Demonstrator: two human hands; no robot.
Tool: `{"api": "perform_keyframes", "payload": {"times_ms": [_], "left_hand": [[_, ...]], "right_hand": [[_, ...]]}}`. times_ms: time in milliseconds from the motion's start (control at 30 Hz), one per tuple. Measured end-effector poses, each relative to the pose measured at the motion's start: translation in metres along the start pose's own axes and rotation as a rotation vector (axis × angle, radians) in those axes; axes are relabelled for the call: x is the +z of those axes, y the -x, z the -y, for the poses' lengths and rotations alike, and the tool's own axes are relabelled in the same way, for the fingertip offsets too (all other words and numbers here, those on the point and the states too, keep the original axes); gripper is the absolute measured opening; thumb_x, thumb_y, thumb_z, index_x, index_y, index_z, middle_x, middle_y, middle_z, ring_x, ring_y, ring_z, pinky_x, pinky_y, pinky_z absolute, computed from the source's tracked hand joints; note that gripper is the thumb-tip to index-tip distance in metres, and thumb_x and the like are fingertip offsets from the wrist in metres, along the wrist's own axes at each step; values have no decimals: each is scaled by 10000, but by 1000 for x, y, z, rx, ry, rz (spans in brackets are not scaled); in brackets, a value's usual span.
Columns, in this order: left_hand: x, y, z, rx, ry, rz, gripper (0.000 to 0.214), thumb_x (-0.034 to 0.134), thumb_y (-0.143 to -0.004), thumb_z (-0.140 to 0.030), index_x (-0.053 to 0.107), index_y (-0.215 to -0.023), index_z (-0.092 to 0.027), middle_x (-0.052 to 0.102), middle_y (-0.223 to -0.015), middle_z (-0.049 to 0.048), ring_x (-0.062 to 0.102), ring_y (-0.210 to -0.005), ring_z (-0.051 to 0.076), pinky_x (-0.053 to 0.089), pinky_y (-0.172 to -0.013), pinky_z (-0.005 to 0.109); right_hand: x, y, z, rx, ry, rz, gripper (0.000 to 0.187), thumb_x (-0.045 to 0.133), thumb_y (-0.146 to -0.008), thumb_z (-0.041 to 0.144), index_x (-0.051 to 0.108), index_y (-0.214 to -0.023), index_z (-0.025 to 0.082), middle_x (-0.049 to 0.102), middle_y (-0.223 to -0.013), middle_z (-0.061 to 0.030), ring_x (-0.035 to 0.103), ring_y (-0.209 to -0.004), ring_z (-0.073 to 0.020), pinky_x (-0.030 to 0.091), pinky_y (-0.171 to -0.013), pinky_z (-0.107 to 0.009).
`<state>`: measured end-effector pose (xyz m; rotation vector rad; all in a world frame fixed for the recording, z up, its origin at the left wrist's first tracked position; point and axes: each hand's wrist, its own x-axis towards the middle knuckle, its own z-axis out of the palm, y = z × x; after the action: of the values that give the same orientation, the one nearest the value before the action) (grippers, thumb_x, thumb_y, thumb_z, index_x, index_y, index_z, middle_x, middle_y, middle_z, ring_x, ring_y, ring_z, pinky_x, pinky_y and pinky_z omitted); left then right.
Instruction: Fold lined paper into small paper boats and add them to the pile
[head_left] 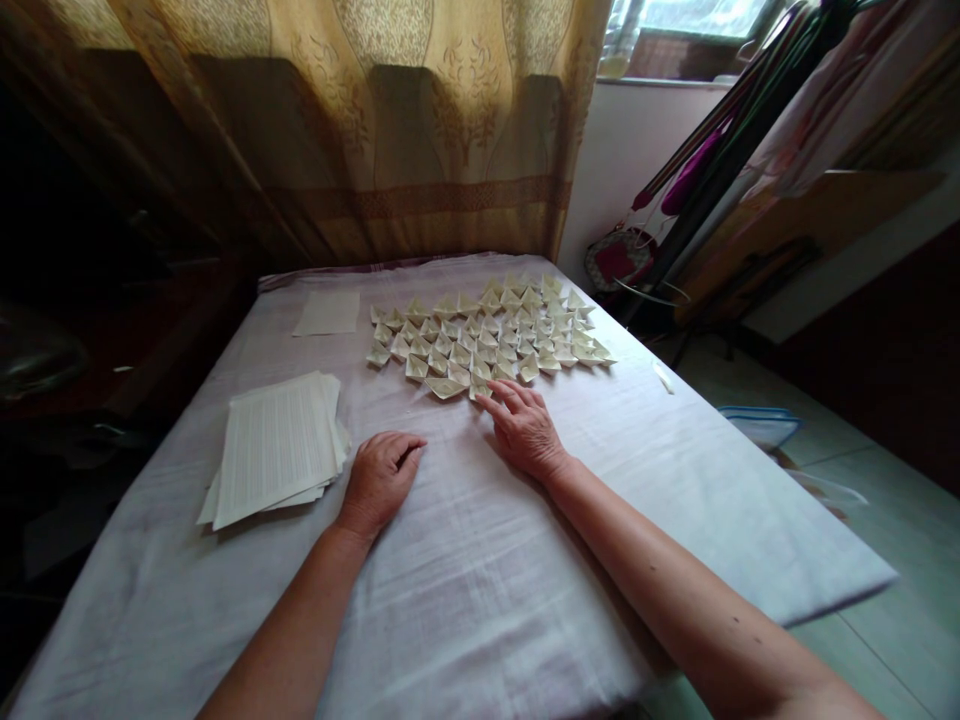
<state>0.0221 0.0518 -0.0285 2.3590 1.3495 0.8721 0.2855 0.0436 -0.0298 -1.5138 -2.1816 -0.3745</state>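
Observation:
Folded paper boats, made from pale printed paper, stand close together in rows on the cloth-covered table. My right hand reaches to the front edge of this group. Its thumb and forefinger are at a paper boat in the nearest row, which rests on the cloth between them. My left hand lies on the cloth with its fingers curled in, and nothing shows in it. Just left of it is a stack of printed sheets, its edges uneven.
A single paper sheet lies at the back left of the table. Near the right edge is a small white scrap. A patterned curtain hangs behind. Hanging clothes and a bag are at the right.

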Motion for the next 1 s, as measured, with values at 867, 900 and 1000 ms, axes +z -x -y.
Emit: {"api": "perform_keyframes", "payload": {"times_ms": [867, 900, 1000], "left_hand": [[-1, 0, -2, 12, 14, 10, 174, 557, -859, -218, 721, -909, -247, 762, -930, 33, 681, -911, 223, 506, -888, 386], [-1, 0, -2, 12, 15, 12, 175, 556, -860, -215, 721, -908, -249, 761, -929, 32, 681, -908, 221, 505, -887, 384], [-1, 0, -2, 12, 17, 16, 172, 555, -865, -210, 718, -902, -250, 761, -924, 27, 682, -902, 218, 502, -887, 380]], "right_hand": [[18, -69, 40, 56, -19, 97, 187, 566, -895, 151, 740, -917, 216, 657, -1265, -88, 455, -1286, -276, 271, -1068, -438], [19, -69, 41, 63, -20, 80, 184, 566, -892, 148, 737, -912, 211, 655, -1267, -90, 456, -1283, -277, 270, -1066, -439], [19, -72, 47, 130, -22, 55, 193, 540, -901, 154, 729, -921, 189, 648, -1280, -105, 458, -1280, -285, 267, -1058, -452]]}}
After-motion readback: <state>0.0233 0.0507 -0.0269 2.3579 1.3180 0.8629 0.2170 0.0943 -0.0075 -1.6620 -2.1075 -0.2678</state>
